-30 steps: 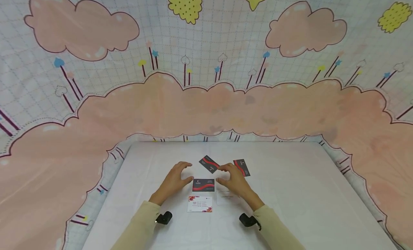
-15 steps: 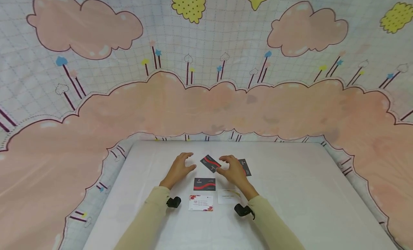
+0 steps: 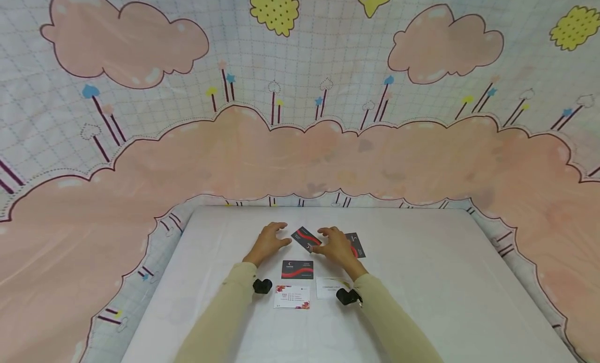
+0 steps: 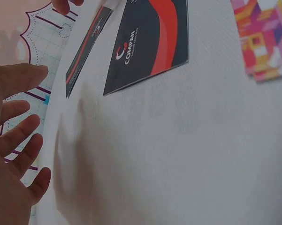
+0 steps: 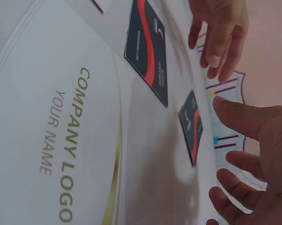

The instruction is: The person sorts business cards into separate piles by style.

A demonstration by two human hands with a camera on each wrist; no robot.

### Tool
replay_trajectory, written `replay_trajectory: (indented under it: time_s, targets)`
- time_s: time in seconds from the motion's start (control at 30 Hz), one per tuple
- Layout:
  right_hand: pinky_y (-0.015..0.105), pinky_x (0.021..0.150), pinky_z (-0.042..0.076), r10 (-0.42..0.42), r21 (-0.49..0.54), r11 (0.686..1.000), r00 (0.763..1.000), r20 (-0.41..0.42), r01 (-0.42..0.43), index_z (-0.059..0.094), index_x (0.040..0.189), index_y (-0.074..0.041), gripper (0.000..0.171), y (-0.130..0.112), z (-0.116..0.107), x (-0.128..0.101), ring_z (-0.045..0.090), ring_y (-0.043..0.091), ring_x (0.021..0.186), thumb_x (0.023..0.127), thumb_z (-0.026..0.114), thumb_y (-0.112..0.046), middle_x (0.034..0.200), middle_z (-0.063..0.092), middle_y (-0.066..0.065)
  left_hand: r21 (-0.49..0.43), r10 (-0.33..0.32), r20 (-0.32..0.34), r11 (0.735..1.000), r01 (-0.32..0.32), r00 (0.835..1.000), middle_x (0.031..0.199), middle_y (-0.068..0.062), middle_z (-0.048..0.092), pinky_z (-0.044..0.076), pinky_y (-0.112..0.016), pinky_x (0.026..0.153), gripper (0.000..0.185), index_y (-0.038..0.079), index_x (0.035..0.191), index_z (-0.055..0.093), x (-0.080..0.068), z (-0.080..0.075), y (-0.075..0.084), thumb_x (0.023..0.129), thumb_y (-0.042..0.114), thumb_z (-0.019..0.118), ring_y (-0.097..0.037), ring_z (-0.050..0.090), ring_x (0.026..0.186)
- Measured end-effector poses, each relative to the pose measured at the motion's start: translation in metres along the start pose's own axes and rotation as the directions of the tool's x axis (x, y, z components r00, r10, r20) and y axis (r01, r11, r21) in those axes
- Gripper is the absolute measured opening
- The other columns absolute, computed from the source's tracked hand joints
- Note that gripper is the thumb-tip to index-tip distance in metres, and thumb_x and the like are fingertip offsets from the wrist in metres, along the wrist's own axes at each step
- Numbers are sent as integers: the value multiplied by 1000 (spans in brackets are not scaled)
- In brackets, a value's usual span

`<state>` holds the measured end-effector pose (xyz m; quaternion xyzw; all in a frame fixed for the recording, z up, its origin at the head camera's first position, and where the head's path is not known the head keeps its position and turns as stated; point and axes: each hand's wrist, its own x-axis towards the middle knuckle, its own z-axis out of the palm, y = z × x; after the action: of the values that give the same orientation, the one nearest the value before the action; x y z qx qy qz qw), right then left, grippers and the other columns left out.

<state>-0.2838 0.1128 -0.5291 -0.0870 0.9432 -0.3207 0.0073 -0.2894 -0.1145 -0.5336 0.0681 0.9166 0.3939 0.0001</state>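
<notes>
Five flat business cards lie on the white table, among them a slanted dark card (image 3: 304, 237) with a red wave. It sits between my left hand (image 3: 268, 241) and my right hand (image 3: 336, 247). Both hands hover with loosely bent fingers and hold nothing. The right thumb overlaps the slanted card's lower corner in the head view; whether it touches cannot be told. Another dark card (image 3: 357, 245) is partly hidden behind the right hand. Nearer lies a level dark card (image 3: 297, 270). Below it are a white floral card (image 3: 291, 297) and a white company-logo card (image 5: 61, 117).
The white table (image 3: 445, 290) reaches back to a patterned cloth (image 3: 300, 160) with clouds. A black wrist camera (image 3: 262, 286) sits on the left sleeve, and another black camera (image 3: 347, 297) partly covers the logo card.
My left hand has moved forward and to the right, closer to the slanted card. My right hand has shifted slightly forward, and its wrist camera now covers part of the logo card. The cards have not moved.
</notes>
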Motion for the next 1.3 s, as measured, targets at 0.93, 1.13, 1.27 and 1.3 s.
replay_trajectory:
  time_s: [0.93,1.13,1.27,1.3]
  targets:
    - [62,97,35,51,-79,996,999,-17,-52,68,117,-16,59,6,22,7,54,33,111,68,86,-43,121,60,12,145,-98,-33,984,102,995,133,-17,55,32,-55,101,52,12,126,68,9,21,8,78,28,80,-38,47,123]
    - [60,97,35,66,-91,994,997,-27,-68,69,117,-18,57,5,24,7,53,33,112,68,86,-43,121,59,12,132,-93,-43,986,98,995,130,-16,55,31,-55,100,43,14,119,72,7,22,10,79,26,80,-38,46,121]
    - [57,94,37,62,-107,992,998,-32,-65,69,116,-20,56,5,24,6,53,33,112,68,86,-44,122,59,11,137,-85,-44,986,90,995,129,-15,55,31,-55,99,41,15,116,73,7,23,9,78,26,80,-37,46,120]
    - [56,93,37,62,-110,992,998,-33,-65,69,116,-21,57,5,24,7,53,33,112,68,86,-44,122,59,11,137,-83,-43,987,88,996,129,-15,55,31,-54,100,39,16,115,74,6,23,9,77,26,80,-37,46,121]
